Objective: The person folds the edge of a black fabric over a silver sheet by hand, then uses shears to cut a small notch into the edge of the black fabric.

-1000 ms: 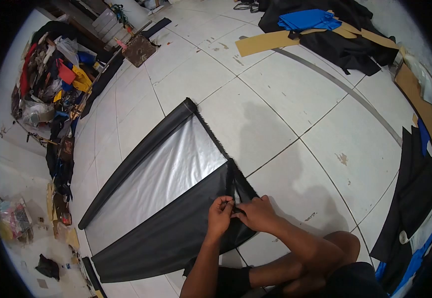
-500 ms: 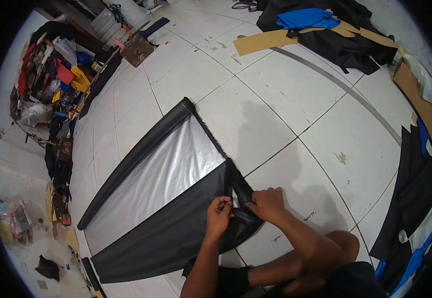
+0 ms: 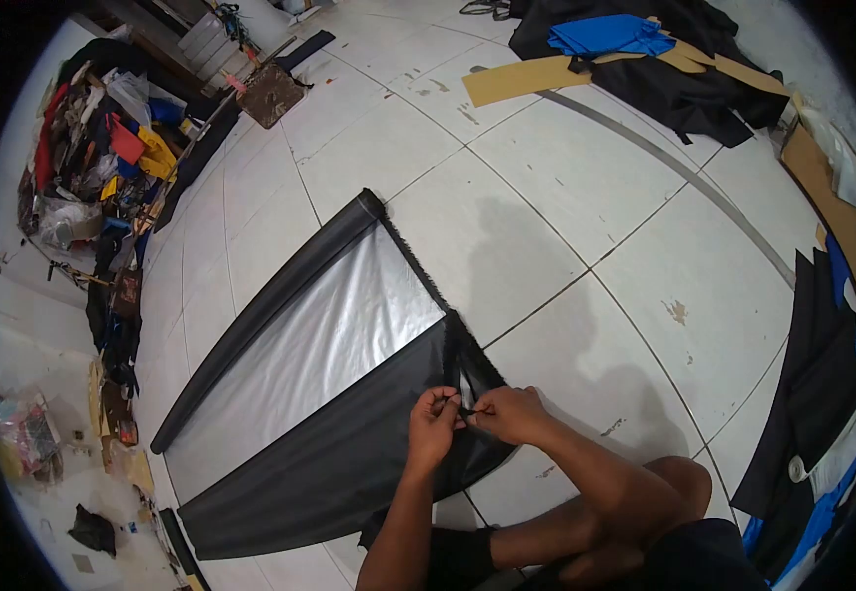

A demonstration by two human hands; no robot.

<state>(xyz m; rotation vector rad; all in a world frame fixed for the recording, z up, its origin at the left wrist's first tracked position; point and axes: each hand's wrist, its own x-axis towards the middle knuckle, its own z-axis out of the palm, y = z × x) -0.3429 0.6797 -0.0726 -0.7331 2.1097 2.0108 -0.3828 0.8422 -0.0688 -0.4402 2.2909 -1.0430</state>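
A large sheet of black fabric (image 3: pixel 320 463) with a shiny silver lining (image 3: pixel 334 330) lies on the floor before me, folded over on its near side. Its far side forms a long black roll (image 3: pixel 261 305). At the right end of the near fold, my left hand (image 3: pixel 435 419) pinches the fabric's edge. Close beside it, my right hand (image 3: pixel 509 414) is closed on the same edge, its fingertips almost touching the left ones. A small silver patch of lining shows just above the fingers. Exactly what lies between the fingertips is too small to tell.
White floor tiles (image 3: pixel 536 217) surround the fabric. Black material with a blue cloth (image 3: pixel 610 36) and a tan strip (image 3: pixel 517 84) lies at the back right. A long grey strip (image 3: pixel 674 167) curves along the right. Mixed scraps (image 3: pixel 118 148) are heaped at the left wall.
My right hand has moved left along the fabric edge, closer to my left hand. My left hand stays nearly in place, and the fabric has barely shifted.
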